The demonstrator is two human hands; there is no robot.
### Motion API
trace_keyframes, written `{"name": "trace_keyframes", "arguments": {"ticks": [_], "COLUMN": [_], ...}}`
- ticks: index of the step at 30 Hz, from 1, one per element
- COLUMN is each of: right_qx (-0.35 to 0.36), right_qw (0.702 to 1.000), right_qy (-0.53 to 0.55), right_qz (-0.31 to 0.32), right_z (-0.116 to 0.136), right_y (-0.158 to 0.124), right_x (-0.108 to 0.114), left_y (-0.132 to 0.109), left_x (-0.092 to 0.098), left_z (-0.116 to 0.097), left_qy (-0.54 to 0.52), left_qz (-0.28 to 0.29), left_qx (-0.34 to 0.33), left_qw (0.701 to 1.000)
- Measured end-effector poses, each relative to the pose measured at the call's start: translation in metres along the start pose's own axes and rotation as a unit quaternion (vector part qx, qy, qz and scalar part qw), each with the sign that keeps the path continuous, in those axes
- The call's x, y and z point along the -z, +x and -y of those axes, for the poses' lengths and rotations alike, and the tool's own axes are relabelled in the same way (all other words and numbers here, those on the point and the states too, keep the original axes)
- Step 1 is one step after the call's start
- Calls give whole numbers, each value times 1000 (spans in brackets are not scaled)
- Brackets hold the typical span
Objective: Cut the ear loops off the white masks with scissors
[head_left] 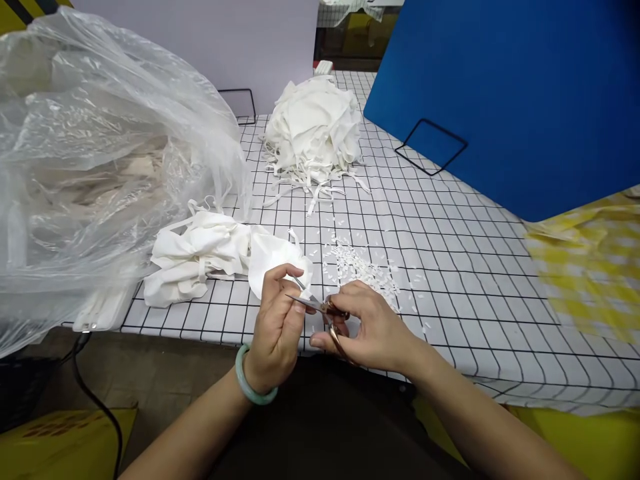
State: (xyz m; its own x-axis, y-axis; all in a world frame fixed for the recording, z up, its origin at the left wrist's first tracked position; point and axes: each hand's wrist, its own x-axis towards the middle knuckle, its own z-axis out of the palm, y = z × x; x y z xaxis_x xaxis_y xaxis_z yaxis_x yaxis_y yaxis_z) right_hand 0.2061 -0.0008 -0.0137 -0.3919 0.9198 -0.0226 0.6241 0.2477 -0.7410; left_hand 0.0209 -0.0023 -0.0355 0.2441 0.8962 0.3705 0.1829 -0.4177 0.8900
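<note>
My right hand grips a pair of scissors by its copper-coloured handles. The blades are parted and point left, close to the fingertips of my left hand. That hand is closed in a pinch at the edge of a white cloth piece with a thin strap, and the exact spot it pinches is hidden by the fingers. Left of it lies a bunched heap of similar white cloth pieces. Many tiny white clippings are scattered on the table just beyond my right hand.
A large pile of white strapped cloth pieces sits further back on the grid-patterned tablecloth. A big clear plastic bag fills the left side. At the right stand a blue board and a yellow checked cloth.
</note>
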Motion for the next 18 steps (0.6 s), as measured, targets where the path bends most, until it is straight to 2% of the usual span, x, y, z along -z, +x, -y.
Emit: {"name": "trace_keyframes", "arguments": {"ticks": [10,15,18], "right_qx": [6,-4,-34], "right_qw": [999,998,996], "right_qy": [19,15,10], "right_qz": [-29,-63,-84], "right_z": [-4,-14,-24], "right_y": [-4,-13,-22], "right_x": [-5,-3,0], "left_y": [1,7,16], "left_x": [-4,-12,-21], "left_z": [0,1,2], "left_qy": [-4,4,-2], "left_qz": [-2,34,69], "left_qx": [-18,-22,-36], "left_qw": [1000,999,997]}}
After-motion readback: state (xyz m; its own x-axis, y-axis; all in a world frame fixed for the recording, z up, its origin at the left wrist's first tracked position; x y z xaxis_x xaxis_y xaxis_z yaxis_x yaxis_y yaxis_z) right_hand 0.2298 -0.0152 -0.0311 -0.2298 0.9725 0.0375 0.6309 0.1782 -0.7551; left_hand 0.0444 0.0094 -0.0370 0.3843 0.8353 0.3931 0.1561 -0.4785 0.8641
